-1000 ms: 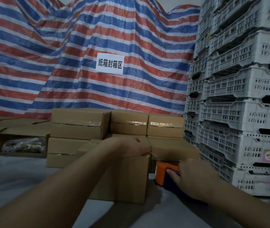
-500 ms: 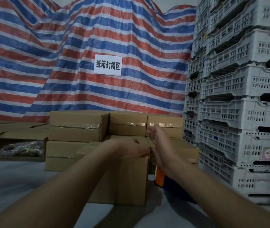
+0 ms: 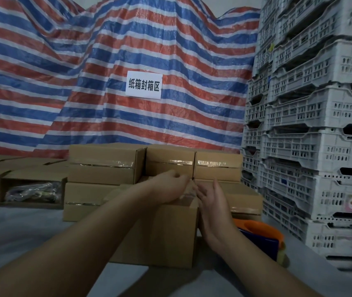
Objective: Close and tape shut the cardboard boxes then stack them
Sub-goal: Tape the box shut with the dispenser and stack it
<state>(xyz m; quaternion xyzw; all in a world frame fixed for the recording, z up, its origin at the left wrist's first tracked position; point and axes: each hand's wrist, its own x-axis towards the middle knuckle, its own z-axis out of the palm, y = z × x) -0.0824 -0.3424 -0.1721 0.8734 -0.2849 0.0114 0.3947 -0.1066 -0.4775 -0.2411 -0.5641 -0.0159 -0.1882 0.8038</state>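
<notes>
Crate wall [image 3: 312,129] close right of box [image 3: 162,232]

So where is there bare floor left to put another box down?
Bare grey floor lies left of the box under the hands, in front of the open boxes. Behind, the taped stack fills the space. To the right it is crowded: the tape dispenser sits between the box and the white crates.
</notes>
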